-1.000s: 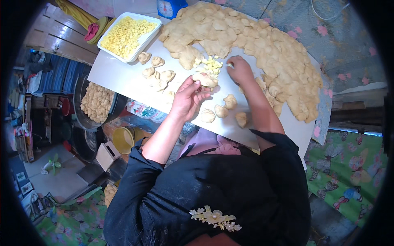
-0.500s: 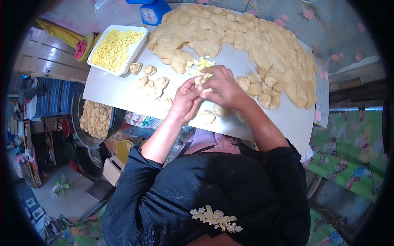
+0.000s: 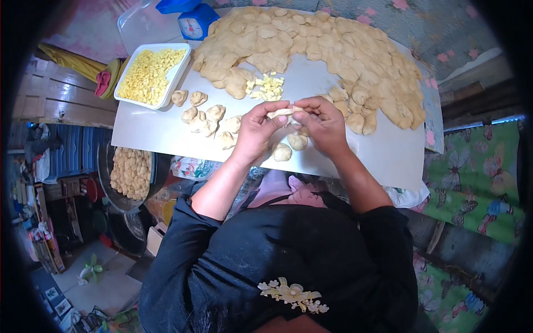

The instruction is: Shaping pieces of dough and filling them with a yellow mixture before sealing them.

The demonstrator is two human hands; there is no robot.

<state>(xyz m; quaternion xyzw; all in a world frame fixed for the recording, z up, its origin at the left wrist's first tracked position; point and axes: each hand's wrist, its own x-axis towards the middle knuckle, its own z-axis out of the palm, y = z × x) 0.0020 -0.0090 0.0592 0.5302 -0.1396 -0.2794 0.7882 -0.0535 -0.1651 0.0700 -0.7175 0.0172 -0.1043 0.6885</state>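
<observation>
My left hand (image 3: 257, 130) and my right hand (image 3: 323, 126) pinch one small piece of dough (image 3: 285, 112) between their fingertips, over the near half of the white table (image 3: 383, 161). Just beyond it lies a small heap of pale yellow cubes (image 3: 266, 86). Closest to my body, a rounded dough ball (image 3: 281, 152) rests on the tabletop with a second one beside it, partly under my right hand. Left of my left hand sit several shaped dough pieces (image 3: 208, 121). Flattened dough pieces (image 3: 363, 72) spread in an overlapping layer across the far and right side.
A white tub (image 3: 186, 58) of yellow cubes stands at the table's left end, near a blue scale (image 3: 198, 22). Below that end, a large round dark pan (image 3: 158, 175) holds many dough balls. Butterfly-patterned green cloth (image 3: 466, 183) hangs at the right.
My right hand has drawn back from over the dough and yellow cubes. Both hands now hold the piece from either side, its edges pinched. The view has shifted slightly.
</observation>
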